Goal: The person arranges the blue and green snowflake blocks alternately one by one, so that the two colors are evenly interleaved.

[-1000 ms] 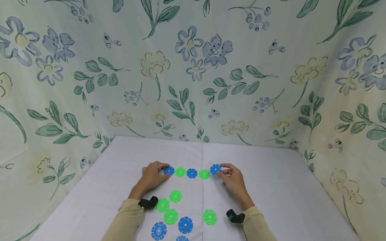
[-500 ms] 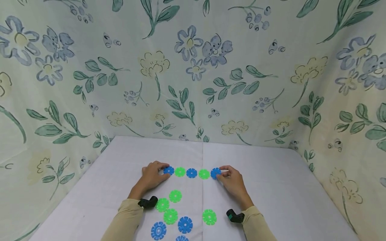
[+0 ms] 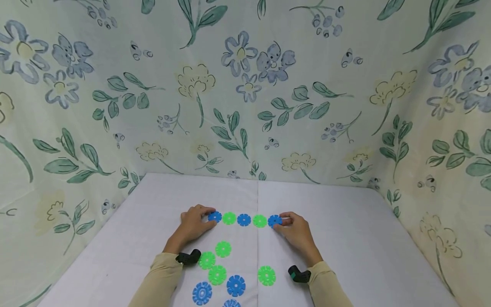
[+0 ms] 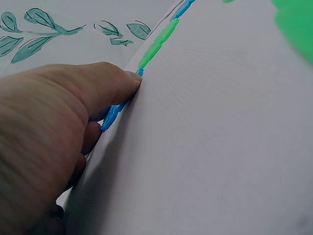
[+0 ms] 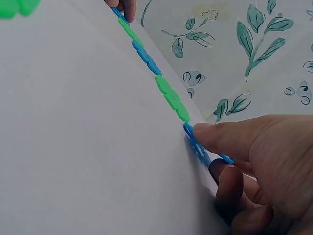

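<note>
Notched plastic discs lie in a row across the white table, blue and green by turns. At the row's left end my left hand [image 3: 194, 222] pinches a blue disc [image 4: 111, 117] between thumb and forefinger. My right hand [image 3: 296, 230] holds the blue disc [image 3: 274, 221] at the right end by its edges; the right wrist view shows this disc slightly tilted, with the thumb [image 5: 210, 134] on its near side. Between them lie a green disc [image 3: 229, 218], a blue disc [image 3: 244, 220] and another green disc [image 3: 260, 221], edge beside edge.
Nearer my body, loose green discs [image 3: 217, 275] lie by the left wrist, with blue discs [image 3: 235, 285] in front. A lone green disc [image 3: 266, 276] lies near the right wrist. Behind the table [image 3: 345, 238] hangs a flowered curtain [image 3: 245, 128].
My right hand has brought its blue disc slightly down and toward me, level with the row beside the green disc. The left hand has stayed put on its disc.
</note>
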`<move>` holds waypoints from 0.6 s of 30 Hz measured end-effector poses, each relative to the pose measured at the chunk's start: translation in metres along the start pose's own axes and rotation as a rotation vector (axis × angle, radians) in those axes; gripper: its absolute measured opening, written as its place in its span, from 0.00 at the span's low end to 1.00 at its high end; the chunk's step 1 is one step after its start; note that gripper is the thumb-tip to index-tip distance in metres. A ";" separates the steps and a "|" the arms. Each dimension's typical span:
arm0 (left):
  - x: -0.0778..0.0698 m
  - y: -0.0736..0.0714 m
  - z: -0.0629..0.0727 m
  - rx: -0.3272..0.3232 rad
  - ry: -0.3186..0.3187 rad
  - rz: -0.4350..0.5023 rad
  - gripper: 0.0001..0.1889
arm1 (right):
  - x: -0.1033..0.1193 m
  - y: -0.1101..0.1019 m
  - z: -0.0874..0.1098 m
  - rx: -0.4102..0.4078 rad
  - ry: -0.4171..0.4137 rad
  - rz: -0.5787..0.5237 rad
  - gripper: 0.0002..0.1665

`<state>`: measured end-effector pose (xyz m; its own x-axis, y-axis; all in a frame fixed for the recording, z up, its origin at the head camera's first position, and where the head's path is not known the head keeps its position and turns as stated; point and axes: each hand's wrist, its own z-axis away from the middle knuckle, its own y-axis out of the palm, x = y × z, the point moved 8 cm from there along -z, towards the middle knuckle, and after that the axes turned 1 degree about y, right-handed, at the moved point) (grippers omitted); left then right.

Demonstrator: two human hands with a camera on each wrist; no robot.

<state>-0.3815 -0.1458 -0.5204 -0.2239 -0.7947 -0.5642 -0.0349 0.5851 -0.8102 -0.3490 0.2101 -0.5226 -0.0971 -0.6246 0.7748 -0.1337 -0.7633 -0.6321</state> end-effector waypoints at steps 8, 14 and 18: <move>0.002 0.001 -0.002 0.008 -0.003 -0.007 0.22 | 0.007 -0.004 0.002 -0.034 -0.035 0.047 0.29; 0.003 0.002 -0.002 0.014 -0.011 -0.009 0.22 | 0.008 -0.001 0.001 -0.070 -0.053 0.115 0.29; 0.003 0.002 -0.001 0.019 -0.014 -0.005 0.22 | 0.006 0.001 0.001 -0.084 -0.047 0.147 0.30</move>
<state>-0.3836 -0.1470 -0.5239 -0.2098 -0.8001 -0.5620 -0.0178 0.5779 -0.8159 -0.3484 0.2053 -0.5184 -0.0758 -0.7373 0.6712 -0.2036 -0.6475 -0.7343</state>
